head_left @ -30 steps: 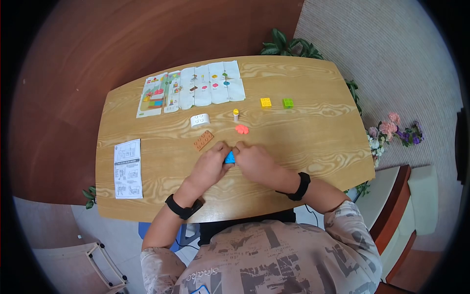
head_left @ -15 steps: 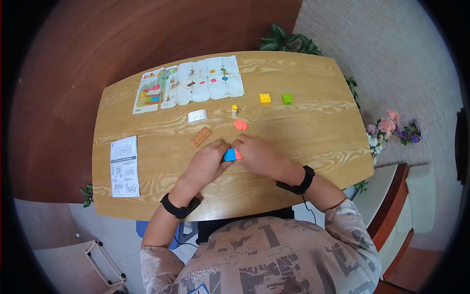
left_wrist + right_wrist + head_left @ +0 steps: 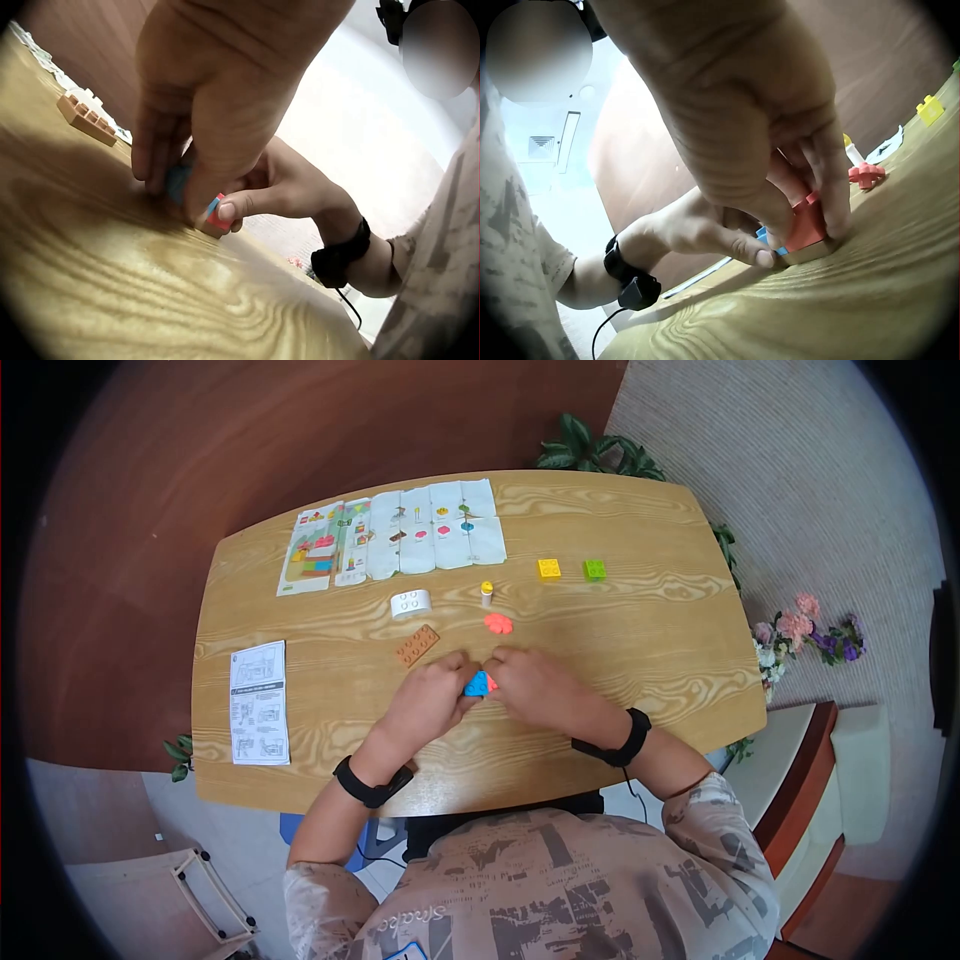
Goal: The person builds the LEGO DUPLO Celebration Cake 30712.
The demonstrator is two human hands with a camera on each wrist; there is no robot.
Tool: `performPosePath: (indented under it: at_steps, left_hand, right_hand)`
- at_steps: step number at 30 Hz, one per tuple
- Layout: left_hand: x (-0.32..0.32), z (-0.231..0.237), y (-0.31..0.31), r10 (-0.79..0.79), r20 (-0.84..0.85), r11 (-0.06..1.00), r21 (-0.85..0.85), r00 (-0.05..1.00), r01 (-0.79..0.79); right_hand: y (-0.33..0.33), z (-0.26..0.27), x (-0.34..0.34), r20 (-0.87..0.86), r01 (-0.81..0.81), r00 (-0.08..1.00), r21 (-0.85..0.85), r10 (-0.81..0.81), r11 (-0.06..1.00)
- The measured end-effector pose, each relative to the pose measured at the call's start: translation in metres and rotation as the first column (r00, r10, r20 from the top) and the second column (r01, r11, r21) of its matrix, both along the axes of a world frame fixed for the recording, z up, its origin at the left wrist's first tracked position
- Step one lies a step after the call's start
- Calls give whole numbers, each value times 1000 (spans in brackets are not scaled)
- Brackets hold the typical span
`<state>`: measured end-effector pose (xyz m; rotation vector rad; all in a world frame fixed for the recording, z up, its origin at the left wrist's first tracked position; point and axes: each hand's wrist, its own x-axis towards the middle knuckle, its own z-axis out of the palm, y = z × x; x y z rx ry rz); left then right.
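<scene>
Both hands meet low over the table around a small block stack. My left hand (image 3: pixel 425 702) pinches a blue toy brick (image 3: pixel 476 685) between thumb and fingers. Beside it, my right hand (image 3: pixel 540 688) grips a red brick (image 3: pixel 807 223), thumb on one side and fingers on the other. Under the red brick runs a tan layer (image 3: pixel 808 253), close to the tabletop. The blue and red bricks sit side by side; fingers hide much of both. Just beyond the hands lie an orange-brown studded brick (image 3: pixel 418 646) and a coral flower-shaped piece (image 3: pixel 498 624).
Farther back stand a white arched brick (image 3: pixel 410 603), a white candle-like piece with a yellow top (image 3: pixel 487 596), a yellow brick (image 3: pixel 549 568) and a green brick (image 3: pixel 595 570). A colourful folded sheet (image 3: pixel 435 550) lies at the back; a printed sheet (image 3: pixel 258 705) lies at left.
One second ago only blue showed between the hands; red has since come into view beside it at the right fingers. The hands stay in nearly the same place, and the head view shifts slightly.
</scene>
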<state>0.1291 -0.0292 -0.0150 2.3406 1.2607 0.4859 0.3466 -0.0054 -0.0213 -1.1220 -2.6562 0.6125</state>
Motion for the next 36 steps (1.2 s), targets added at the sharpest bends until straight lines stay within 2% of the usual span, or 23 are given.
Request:
performPosePath:
  at_steps: [4,7,10,13,14,17,20,23,26,29,32,36]
  left_hand:
    - [0,-4,-3,13,-79,1000,-11,997,-14]
    - [-10,3,-5,-51,-41,997,55,998,54]
    - [-32,27,0,44,38,994,103,998,-47]
    - [-52,23,13,199,-34,959,213,979,-188]
    - [-58,15,19,236,-84,960,175,968,-219]
    - [-62,-4,27,274,-186,951,200,943,-237]
    - [-60,-12,28,252,-159,968,57,955,-245]
    - [-57,-10,29,264,-162,963,109,951,-248]
    - [-52,-7,39,317,-62,936,180,946,-302]
    - [-45,-9,50,338,-41,921,220,940,-321]
    - [-42,-10,55,334,-142,941,101,932,-322]
    - [-42,-12,54,322,-123,943,134,939,-306]
  right_hand:
    - [-2,-3,0,25,3,1000,-11,-2,1000]
    - [1,-10,6,-53,-41,998,39,43,998]
    - [8,12,21,-36,91,995,-6,-91,996]
    - [10,33,30,-70,122,990,26,-120,992]
    - [10,29,29,-64,97,993,36,-95,995]
    - [10,18,25,-36,39,999,55,-37,998]
    - [11,17,20,4,19,1000,29,-19,999]
    - [15,12,19,-6,36,999,20,-36,999]
    - [18,11,17,-56,47,997,42,-44,998]
    - [17,14,13,-49,54,997,36,-52,998]
    - [19,17,13,-23,61,998,14,-61,998]
    - [19,9,15,-97,59,994,50,-54,997]
